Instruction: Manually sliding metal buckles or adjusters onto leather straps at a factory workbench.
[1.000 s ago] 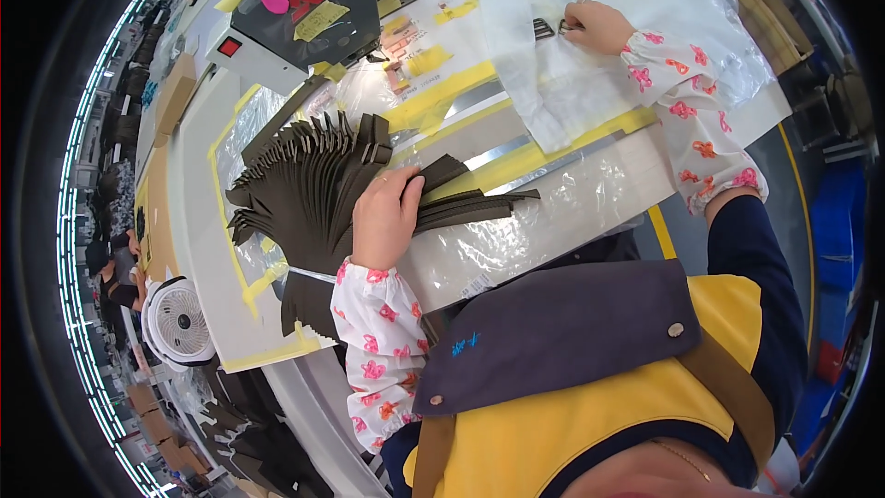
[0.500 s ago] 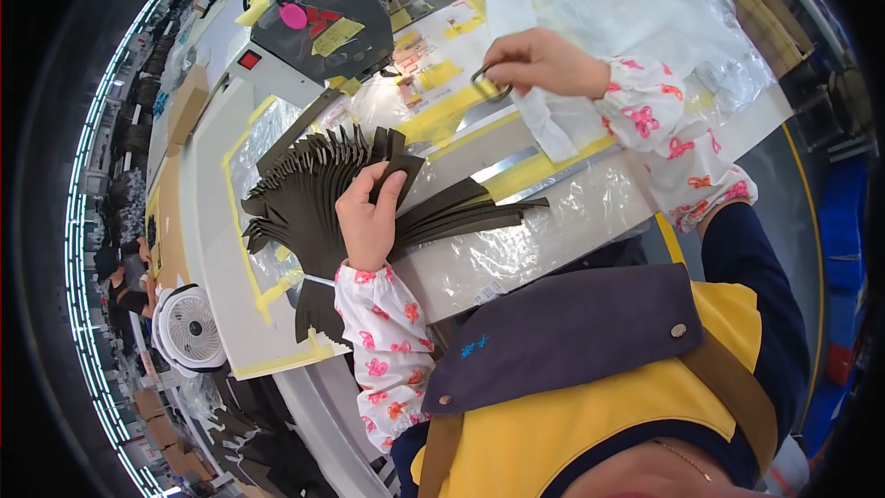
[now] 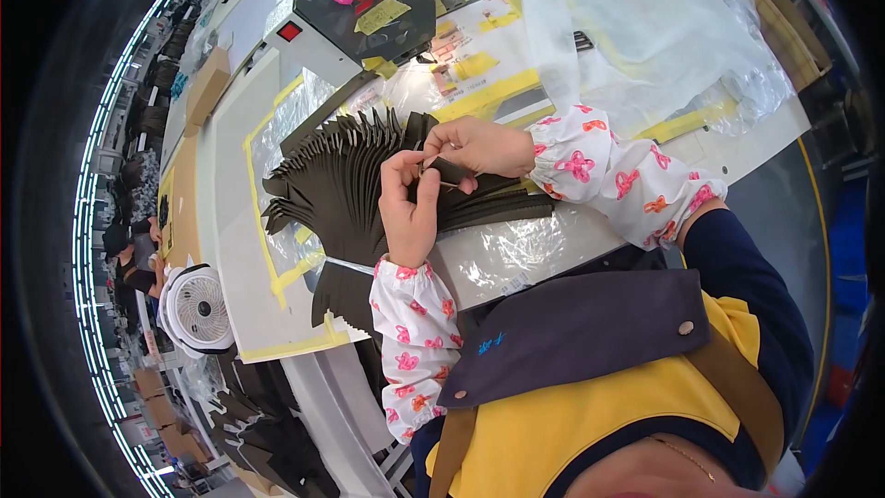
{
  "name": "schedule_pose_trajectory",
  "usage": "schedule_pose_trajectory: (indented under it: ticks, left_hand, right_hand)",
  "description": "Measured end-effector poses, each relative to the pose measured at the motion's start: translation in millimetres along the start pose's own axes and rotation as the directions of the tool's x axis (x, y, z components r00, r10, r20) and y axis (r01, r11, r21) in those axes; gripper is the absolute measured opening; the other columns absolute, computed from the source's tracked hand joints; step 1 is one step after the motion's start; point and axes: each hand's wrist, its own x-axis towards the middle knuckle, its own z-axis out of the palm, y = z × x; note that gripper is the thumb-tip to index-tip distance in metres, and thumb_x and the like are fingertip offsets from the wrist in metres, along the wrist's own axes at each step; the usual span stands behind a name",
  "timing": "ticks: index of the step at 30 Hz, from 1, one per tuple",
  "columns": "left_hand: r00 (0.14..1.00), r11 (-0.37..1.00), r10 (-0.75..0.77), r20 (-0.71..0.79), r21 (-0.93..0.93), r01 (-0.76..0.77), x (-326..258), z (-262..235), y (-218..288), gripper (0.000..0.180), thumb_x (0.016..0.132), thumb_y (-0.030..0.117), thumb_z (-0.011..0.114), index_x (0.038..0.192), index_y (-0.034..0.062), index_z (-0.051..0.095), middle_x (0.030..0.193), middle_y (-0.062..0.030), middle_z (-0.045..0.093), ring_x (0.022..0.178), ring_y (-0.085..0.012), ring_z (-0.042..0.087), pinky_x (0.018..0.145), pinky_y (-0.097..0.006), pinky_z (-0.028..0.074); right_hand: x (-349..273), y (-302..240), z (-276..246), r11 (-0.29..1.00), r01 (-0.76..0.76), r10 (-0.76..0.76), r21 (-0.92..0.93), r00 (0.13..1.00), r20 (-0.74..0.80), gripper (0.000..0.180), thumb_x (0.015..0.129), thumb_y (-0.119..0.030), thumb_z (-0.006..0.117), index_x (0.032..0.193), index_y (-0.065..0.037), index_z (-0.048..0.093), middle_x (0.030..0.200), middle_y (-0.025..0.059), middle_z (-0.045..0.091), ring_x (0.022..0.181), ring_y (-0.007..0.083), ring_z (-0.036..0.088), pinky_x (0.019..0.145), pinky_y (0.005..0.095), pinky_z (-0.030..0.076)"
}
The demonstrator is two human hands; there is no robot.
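Both hands meet over a fanned bundle of dark olive-brown fabric strips lying on the table. My left hand pinches the end of one strip between thumb and fingers. From the right, my right hand closes on a thin metal ring at that same strip end; the fingers hide most of the ring. Whether the strip passes through the ring I cannot tell. Several strip tails fan out to the right beneath my hands. A pale band crosses the bundle on its near left.
A grey sewing-type machine with a red switch stands just beyond the bundle. Clear plastic sheeting covers the table's far right. Yellow tape marks the worktop. A white fan and a co-worker are at the left.
My right hand has come down and left with the metal ring, from above the worktop to the strip in my left hand. The view has shifted slightly.
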Motion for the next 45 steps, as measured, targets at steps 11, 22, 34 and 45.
schedule_pose_trajectory:
  ticks: [11, 22, 34, 45]
  left_hand:
    - [0.981, 0.925, 0.192, 0.011, 0.334, -0.184, -6, -9, 15, 0.008, 0.078, 0.005, 0.06, 0.084, 0.0008, 0.056, 0.075, -0.0067, 0.058, 0.067, -0.0208, 0.052, 0.062, -0.027, 0.041]
    - [0.994, 0.833, -0.107, 0.03, 0.549, 0.073, -5, -24, 11, 0.01, 0.08, 0.005, 0.059, 0.084, -0.0012, 0.052, 0.062, -0.0109, 0.054, 0.053, -0.0191, 0.054, 0.052, -0.027, 0.043]
    - [0.938, 0.96, -0.264, 0.225, 0.155, 0.233, 12, -19, 1, 0.025, 0.083, 0.011, 0.058, 0.103, -0.002, 0.051, 0.072, -0.0059, 0.058, 0.058, -0.0085, 0.056, 0.052, -0.022, 0.043]
    - [0.992, 0.813, 0.118, -0.054, 0.578, -0.066, 22, 6, 0, 0.02, 0.078, 0.003, 0.059, 0.098, 0.0021, 0.058, 0.084, -0.0108, 0.061, 0.069, -0.0164, 0.06, 0.06, -0.024, 0.047]
  right_hand:
    - [17, 8, 3, 0.807, 0.184, -0.225, -0.561, 0.974, -0.004, 0.015, 0.083, -0.014, 0.057, 0.085, 0.001, 0.053, 0.074, 0.0073, 0.06, 0.056, 0.0085, 0.058, 0.049, 0.0205, 0.046]
    - [18, 18, 8, 0.653, 0.288, -0.342, -0.7, 0.937, 0.067, 0.016, 0.073, -0.014, 0.056, 0.078, 0.001, 0.051, 0.061, 0.0117, 0.056, 0.057, 0.0183, 0.056, 0.053, 0.0311, 0.043]
    - [-3, -4, -19, 0.758, 0.341, -0.45, -0.556, 0.89, -0.068, 0.01, 0.074, -0.006, 0.058, 0.081, -0.001, 0.053, 0.07, 0.0033, 0.056, 0.059, 0.0092, 0.051, 0.055, 0.0232, 0.043]
    - [-75, -27, -173, 0.185, -0.291, -0.675, -0.939, 0.657, -0.336, 0.013, 0.072, -0.011, 0.056, 0.083, -0.003, 0.057, 0.079, 0.0111, 0.06, 0.074, 0.0285, 0.058, 0.066, 0.0371, 0.046]
